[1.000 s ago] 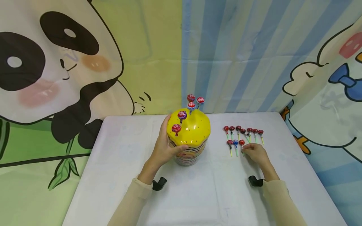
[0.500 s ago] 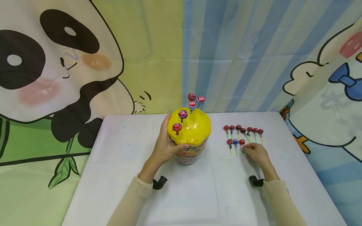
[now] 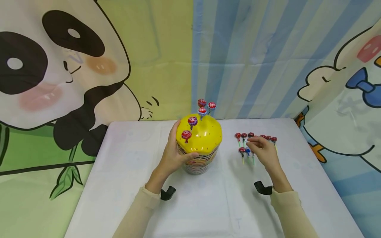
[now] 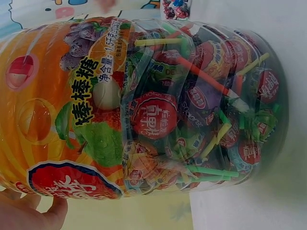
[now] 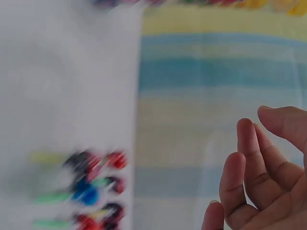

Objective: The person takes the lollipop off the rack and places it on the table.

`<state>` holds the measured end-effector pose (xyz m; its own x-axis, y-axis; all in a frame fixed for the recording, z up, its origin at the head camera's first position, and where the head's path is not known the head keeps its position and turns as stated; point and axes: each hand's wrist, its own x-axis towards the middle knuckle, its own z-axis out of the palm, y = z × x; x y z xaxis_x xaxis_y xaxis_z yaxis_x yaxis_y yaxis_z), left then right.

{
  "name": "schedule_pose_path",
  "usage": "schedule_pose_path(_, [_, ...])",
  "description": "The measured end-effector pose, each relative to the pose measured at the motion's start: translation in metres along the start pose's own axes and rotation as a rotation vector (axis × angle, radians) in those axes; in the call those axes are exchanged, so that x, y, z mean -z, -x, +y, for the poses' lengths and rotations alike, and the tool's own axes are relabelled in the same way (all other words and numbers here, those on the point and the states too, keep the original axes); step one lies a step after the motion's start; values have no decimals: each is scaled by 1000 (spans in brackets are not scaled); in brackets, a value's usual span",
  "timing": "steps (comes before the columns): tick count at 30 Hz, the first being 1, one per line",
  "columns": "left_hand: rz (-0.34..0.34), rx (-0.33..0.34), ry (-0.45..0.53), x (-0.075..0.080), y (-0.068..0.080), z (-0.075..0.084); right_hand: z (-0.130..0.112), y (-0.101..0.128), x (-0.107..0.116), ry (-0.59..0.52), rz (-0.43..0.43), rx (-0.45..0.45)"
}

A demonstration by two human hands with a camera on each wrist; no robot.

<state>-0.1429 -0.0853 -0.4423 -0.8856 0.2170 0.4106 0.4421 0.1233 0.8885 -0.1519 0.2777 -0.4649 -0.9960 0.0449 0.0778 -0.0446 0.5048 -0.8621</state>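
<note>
My left hand [image 3: 169, 157] grips a clear plastic candy jar [image 3: 200, 165] by its side near the top, thumb across the front. The left wrist view shows wrapped lollipops inside the jar and an orange label [image 4: 43, 110]. Its yellow lid [image 3: 205, 135] has small holes, and several lollipops [image 3: 192, 121] stand in it, heads up. My right hand [image 3: 265, 153] hovers over loose lollipops [image 3: 241, 150] lying in two rows to the jar's right, hiding part of them. In the right wrist view its fingers [image 5: 248, 136] are loosely bent, with nothing between thumb and fingertips.
A white table [image 3: 125, 198] carries everything. Its back edge meets a striped cloth [image 3: 268, 66], with a panda picture [image 3: 68, 76] at left and a white cartoon figure at right. A black wrist mount [image 3: 263, 187] sticks out inward from each wrist.
My right hand has let go of the stick of the front row's rightmost lollipop and risen slightly left over the rows. That lollipop stays on the table. Left hand and jar hold still.
</note>
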Motion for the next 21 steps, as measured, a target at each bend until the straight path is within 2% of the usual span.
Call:
schedule_pose_path(1, [2,0,-2,0,0,0,-15,1,-2,-22,6,41])
schedule_pose_path(6, [-7,24,16,1,1,23,-76,12,-18,-183,20,260])
schedule_pose_path(8, [-11,30,28,2,2,33,-92,16,-27,-231,8,343])
schedule_pose_path(10, [-9,20,34,2,2,35,-106,19,-37,-250,-4,412])
schedule_pose_path(14, [-8,23,36,2,2,34,-134,25,-53,-287,-53,522])
schedule_pose_path(16, [-12,29,32,2,2,29,-143,27,-61,-284,-62,562])
schedule_pose_path(21, [-14,31,8,1,1,7,-160,33,-76,-187,-56,665])
